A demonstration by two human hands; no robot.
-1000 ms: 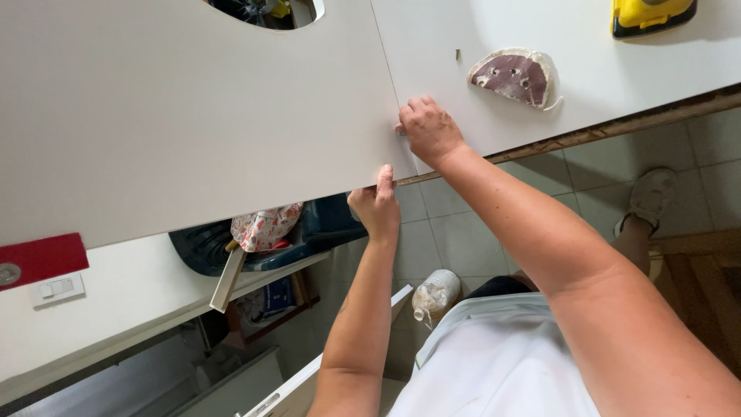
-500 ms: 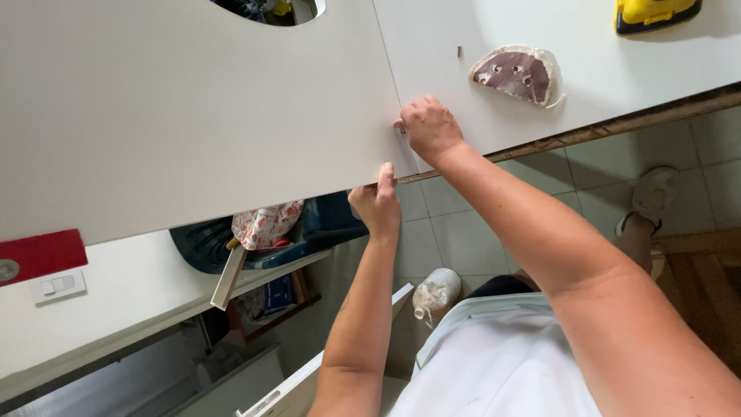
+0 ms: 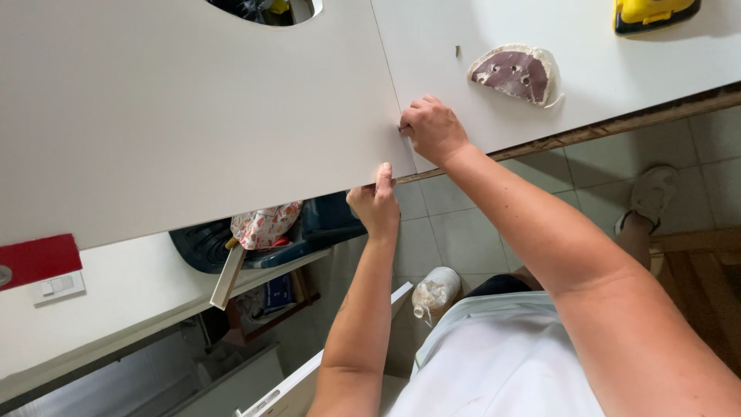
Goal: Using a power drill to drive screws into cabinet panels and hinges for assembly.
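The left hand (image 3: 376,202) pinches the near edge of a big white board (image 3: 193,116), thumb on top and fingers hidden under it. The right hand (image 3: 432,127) sits curled on the seam where this board meets a second white board (image 3: 587,69); I cannot tell if it holds something small. The big board lies flat on the bench, sticking out over the floor. It looks stiff, smooth and a bit slippery, and probably heavy (so the edge is the best place to grip). I count two boards, one worn sanding pad (image 3: 515,72) well past the right hand, and one yellow tool (image 3: 654,11) at the far edge.
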